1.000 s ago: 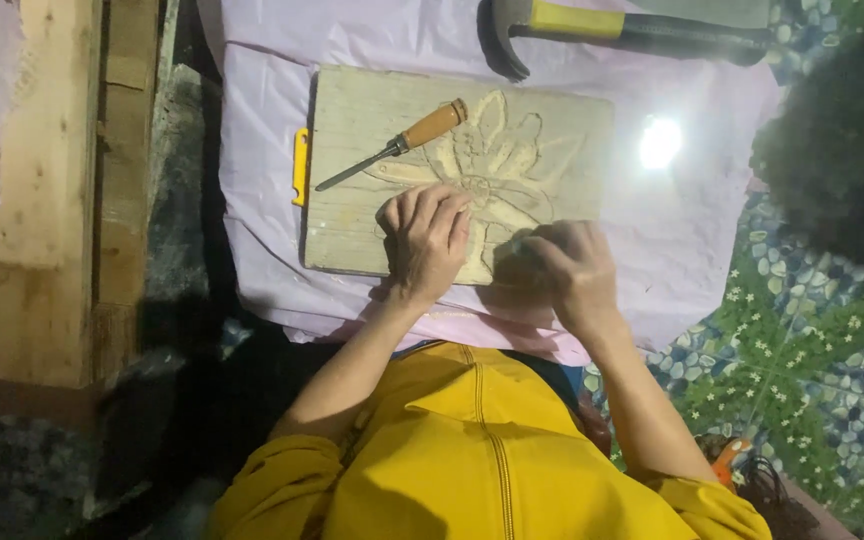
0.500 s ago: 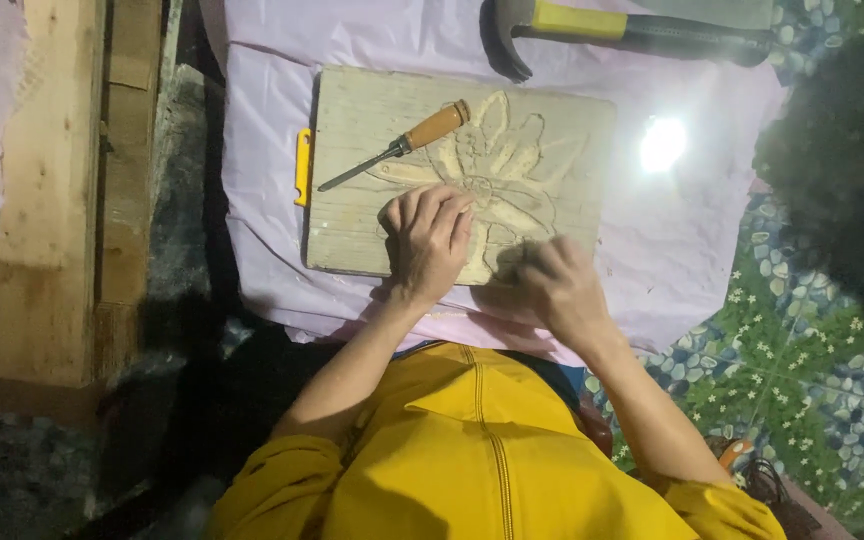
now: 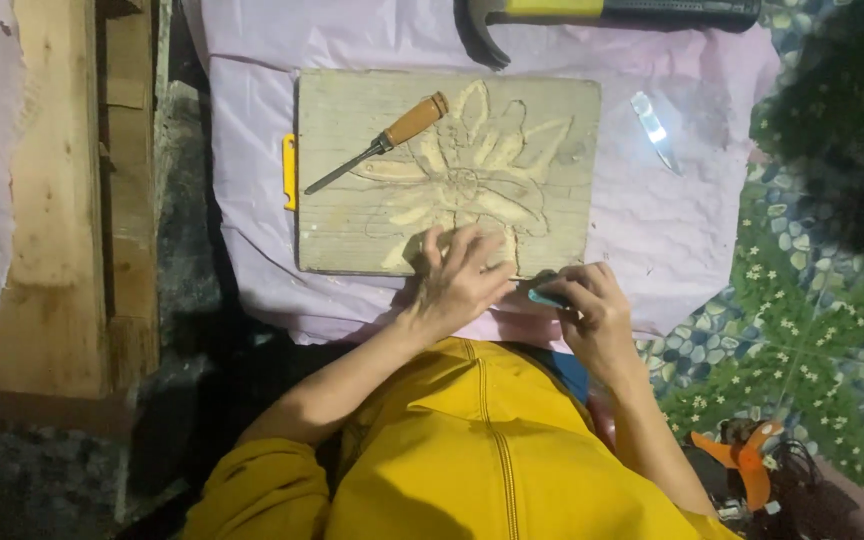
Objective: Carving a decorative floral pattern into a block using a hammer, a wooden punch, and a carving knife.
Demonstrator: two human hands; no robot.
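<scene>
Left hand [image 3: 460,280] lies with fingers spread flat on the near edge of the carved wooden board [image 3: 352,200] – bracing it on the pale cloth [image 3: 632,230] – while the right hand [image 3: 592,310], fingers curled shut, grips a small blue-handled tool [image 3: 544,296] just right of it at that edge.

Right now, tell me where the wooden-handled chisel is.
In the head view, the chisel lies diagonally on the upper left of the carved board, left of the flower carving and above the left hand, untouched.
</scene>
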